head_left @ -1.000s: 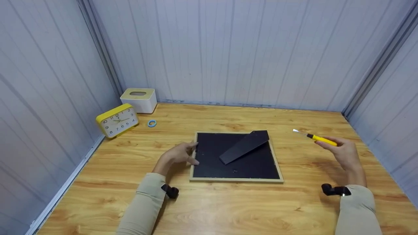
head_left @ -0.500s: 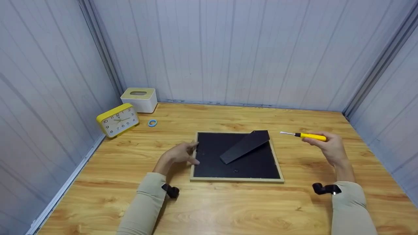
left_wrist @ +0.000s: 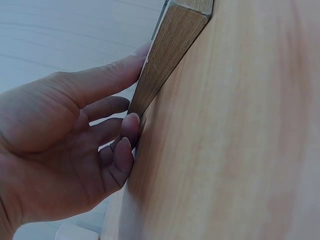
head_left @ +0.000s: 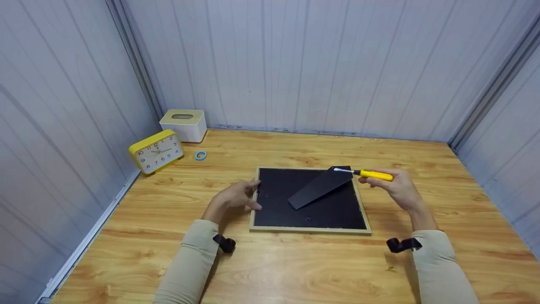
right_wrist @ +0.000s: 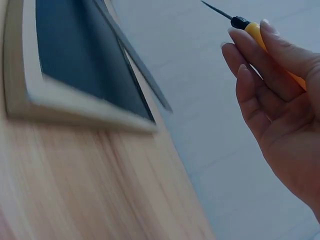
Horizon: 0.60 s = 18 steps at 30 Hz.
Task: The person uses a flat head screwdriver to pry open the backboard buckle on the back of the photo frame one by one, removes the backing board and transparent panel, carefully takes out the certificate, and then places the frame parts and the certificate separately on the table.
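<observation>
A picture frame [head_left: 310, 230] with a light wood border lies face down on the table, its black back and black easel stand [head_left: 320, 188] upward. My left hand [head_left: 234, 196] holds the frame's left edge; in the left wrist view the thumb lies over the wooden edge [left_wrist: 167, 55] and the other fingers curl against its side. My right hand [head_left: 398, 188] pinches a screwdriver [head_left: 376, 175] with a yellow handle, black collar and thin metal shaft. Its tip points left, over the stand's upper right end in the head view. The right wrist view shows the screwdriver [right_wrist: 255, 32] raised above the frame.
A yellow alarm clock [head_left: 157, 153] leans tilted at the left wall. Behind it stands a white tissue box [head_left: 185, 126] with a wooden lid. A small blue ring [head_left: 201, 155] lies beside the clock. Panelled walls [head_left: 303, 71] border the wooden table [head_left: 303, 270].
My right hand has carried the screwdriver leftward, from beside the frame to over the stand's end. The left hand stays on the frame's edge. The head view has shifted slightly.
</observation>
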Each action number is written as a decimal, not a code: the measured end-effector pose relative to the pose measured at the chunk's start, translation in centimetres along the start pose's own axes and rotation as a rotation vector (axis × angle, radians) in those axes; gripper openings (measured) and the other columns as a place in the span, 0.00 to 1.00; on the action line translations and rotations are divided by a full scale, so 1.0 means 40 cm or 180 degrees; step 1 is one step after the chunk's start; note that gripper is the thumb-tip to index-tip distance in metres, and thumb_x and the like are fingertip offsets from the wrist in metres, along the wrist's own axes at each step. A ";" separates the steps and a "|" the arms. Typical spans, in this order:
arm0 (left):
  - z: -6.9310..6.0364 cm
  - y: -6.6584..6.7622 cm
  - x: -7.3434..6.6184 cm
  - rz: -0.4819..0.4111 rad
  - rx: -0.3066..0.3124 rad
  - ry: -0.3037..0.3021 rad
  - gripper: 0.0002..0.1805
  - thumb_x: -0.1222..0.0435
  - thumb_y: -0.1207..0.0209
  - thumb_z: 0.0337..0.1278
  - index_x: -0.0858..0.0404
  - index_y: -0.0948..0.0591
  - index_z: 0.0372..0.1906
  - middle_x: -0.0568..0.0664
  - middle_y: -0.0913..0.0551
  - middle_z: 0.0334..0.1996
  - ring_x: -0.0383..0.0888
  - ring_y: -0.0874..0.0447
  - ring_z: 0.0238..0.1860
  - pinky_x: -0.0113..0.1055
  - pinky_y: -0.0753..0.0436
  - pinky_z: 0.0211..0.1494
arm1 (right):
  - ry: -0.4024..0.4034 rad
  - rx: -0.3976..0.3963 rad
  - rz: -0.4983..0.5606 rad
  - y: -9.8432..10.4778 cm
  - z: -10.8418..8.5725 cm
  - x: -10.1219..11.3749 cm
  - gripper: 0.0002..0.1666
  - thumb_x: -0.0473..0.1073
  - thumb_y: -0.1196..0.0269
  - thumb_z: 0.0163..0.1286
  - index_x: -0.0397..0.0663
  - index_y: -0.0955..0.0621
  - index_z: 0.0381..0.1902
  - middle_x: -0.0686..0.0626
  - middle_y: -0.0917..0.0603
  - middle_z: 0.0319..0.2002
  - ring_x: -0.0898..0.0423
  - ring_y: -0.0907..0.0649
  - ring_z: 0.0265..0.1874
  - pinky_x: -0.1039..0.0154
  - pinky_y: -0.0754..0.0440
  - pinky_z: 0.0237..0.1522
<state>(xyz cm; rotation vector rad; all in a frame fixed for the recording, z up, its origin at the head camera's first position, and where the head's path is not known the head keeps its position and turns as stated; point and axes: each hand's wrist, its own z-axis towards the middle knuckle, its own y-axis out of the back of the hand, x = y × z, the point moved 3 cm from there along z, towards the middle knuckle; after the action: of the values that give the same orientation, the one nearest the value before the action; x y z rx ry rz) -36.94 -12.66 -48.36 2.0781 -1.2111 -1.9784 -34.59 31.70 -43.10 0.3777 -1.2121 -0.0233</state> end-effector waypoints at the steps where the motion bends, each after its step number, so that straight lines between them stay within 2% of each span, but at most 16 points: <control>1: -0.002 0.001 0.001 -0.0001 -0.0008 -0.0014 0.50 0.68 0.26 0.51 0.62 0.41 0.78 0.61 0.43 0.76 0.57 0.45 0.75 0.46 0.36 0.72 | 0.0032 0.0082 0.0010 -0.021 0.008 0.008 0.19 0.37 0.35 0.71 0.29 0.18 0.54 0.36 0.12 0.42 0.51 0.12 0.44 0.63 0.15 0.43; 7: -0.002 0.003 0.008 0.0079 -0.0049 -0.0096 0.51 0.65 0.24 0.49 0.63 0.40 0.77 0.60 0.41 0.75 0.56 0.44 0.75 0.47 0.37 0.73 | 0.0146 0.0475 0.0185 -0.162 0.055 0.035 0.18 0.37 0.34 0.70 0.31 0.17 0.53 0.36 0.12 0.43 0.46 0.13 0.45 0.56 0.16 0.49; 10: -0.003 0.001 0.008 0.0140 -0.0058 -0.0062 0.53 0.63 0.23 0.46 0.62 0.40 0.78 0.58 0.41 0.76 0.56 0.46 0.76 0.47 0.39 0.74 | 0.0114 0.0556 0.0275 -0.231 0.081 0.036 0.17 0.37 0.32 0.68 0.32 0.15 0.51 0.37 0.12 0.42 0.45 0.12 0.44 0.54 0.16 0.47; 14: -0.001 0.004 0.007 0.0208 -0.0067 -0.0073 0.56 0.62 0.22 0.45 0.63 0.41 0.78 0.57 0.42 0.76 0.54 0.47 0.76 0.46 0.41 0.75 | -0.0046 0.0541 0.0235 -0.315 0.120 0.034 0.17 0.38 0.29 0.64 0.33 0.14 0.49 0.39 0.11 0.40 0.49 0.12 0.41 0.59 0.15 0.44; 18: -0.001 0.004 0.008 0.0233 -0.0104 -0.0111 0.55 0.63 0.22 0.44 0.64 0.41 0.78 0.58 0.43 0.76 0.54 0.47 0.76 0.46 0.42 0.75 | -0.0381 0.0593 0.0172 -0.392 0.147 0.017 0.19 0.38 0.28 0.63 0.34 0.14 0.50 0.40 0.11 0.41 0.51 0.12 0.41 0.58 0.15 0.44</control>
<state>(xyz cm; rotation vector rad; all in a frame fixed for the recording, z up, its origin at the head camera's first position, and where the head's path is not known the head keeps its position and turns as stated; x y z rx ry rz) -37.04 -12.96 -48.53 1.9630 -1.2334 -1.9969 -36.88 15.24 -45.38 0.5118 -1.3470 0.1158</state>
